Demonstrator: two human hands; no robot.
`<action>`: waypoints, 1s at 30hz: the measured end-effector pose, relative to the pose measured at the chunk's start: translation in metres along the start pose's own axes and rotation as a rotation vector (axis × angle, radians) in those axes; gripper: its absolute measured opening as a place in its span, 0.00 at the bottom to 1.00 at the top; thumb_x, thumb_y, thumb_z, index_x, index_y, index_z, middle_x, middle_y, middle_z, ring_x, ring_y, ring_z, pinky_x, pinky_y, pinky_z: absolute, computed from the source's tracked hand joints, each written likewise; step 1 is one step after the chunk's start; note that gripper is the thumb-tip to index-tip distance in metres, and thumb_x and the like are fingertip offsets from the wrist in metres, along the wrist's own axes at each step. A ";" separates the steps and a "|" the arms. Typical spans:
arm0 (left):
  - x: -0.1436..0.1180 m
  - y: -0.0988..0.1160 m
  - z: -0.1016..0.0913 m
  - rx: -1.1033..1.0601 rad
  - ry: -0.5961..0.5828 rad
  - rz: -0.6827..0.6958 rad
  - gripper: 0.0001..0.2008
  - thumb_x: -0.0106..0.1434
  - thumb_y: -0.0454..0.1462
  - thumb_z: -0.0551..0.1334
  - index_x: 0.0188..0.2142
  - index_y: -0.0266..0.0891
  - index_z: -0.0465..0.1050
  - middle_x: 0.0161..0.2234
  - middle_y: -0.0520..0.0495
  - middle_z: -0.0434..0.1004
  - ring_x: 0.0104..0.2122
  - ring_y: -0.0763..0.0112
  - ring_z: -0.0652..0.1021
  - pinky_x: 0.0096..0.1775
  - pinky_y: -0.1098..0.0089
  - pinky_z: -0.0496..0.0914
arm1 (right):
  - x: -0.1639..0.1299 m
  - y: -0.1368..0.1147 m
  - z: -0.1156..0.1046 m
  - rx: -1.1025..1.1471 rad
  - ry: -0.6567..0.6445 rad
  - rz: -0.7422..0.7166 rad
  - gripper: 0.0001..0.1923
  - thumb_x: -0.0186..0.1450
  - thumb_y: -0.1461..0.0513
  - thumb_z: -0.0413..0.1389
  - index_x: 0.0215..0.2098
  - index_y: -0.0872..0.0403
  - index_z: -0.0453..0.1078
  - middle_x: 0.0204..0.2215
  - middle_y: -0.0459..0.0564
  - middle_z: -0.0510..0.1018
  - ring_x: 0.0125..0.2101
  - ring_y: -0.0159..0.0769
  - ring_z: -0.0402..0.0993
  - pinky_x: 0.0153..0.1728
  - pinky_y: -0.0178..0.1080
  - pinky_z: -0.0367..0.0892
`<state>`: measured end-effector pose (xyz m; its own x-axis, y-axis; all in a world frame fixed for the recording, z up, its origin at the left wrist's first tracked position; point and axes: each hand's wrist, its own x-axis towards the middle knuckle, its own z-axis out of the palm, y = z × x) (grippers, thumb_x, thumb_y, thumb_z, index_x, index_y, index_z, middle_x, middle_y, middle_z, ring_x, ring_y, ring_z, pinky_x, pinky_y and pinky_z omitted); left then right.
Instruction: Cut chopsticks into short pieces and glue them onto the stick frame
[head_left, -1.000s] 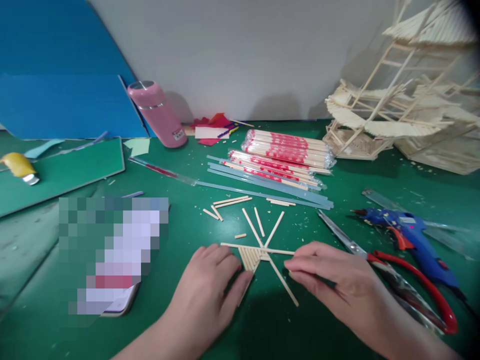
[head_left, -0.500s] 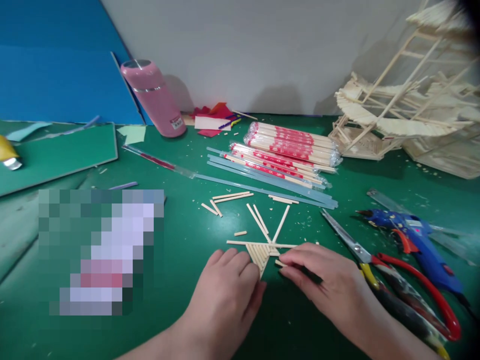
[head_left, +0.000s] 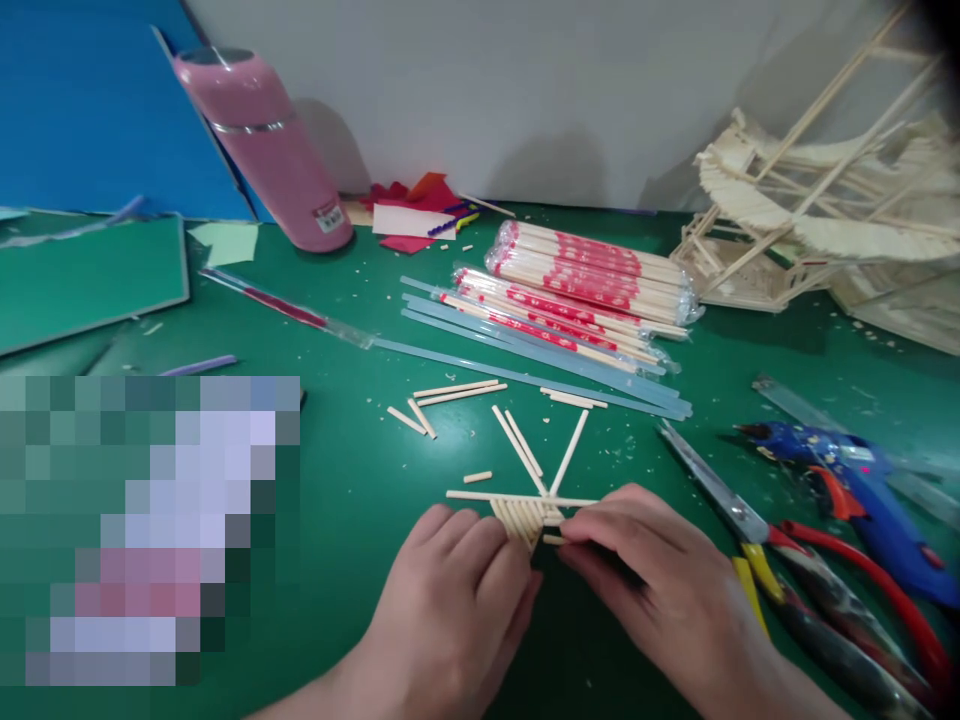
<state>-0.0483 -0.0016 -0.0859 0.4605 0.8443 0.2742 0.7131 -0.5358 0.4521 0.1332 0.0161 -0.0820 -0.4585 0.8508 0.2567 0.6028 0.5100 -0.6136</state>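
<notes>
- Where the two hands meet at lower centre of the frame, a fan of glued sticks (head_left: 521,515) is pinched on the green worktop (head_left: 360,500): left hand (head_left: 457,600) pressed flat on it, right hand (head_left: 637,570) with fingertips closed on a short stick (head_left: 555,540).
- Two plastic packs of chopsticks (head_left: 592,275) lie at upper centre.
- One pink flask (head_left: 259,140) stands upper left; scissors (head_left: 757,530) and one blue glue gun (head_left: 862,490) lie right.

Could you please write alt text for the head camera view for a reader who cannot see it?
Two bare hands, left hand and right hand, press on a small fan of glued wooden sticks on a green table. Scissors, a blue glue gun and wrapped chopsticks lie nearby.
</notes>
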 end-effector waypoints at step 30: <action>0.000 -0.002 0.003 0.060 0.038 0.063 0.11 0.61 0.31 0.51 0.34 0.37 0.72 0.23 0.49 0.70 0.23 0.70 0.70 0.25 0.70 0.64 | 0.001 0.003 0.002 -0.048 -0.026 0.089 0.08 0.60 0.68 0.54 0.37 0.50 0.66 0.29 0.42 0.73 0.28 0.29 0.67 0.30 0.33 0.65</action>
<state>-0.0482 -0.0001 -0.0891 0.4856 0.8084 0.3328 0.7142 -0.5864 0.3821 0.1335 0.0186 -0.0852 -0.4181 0.8899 0.1827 0.6724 0.4384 -0.5964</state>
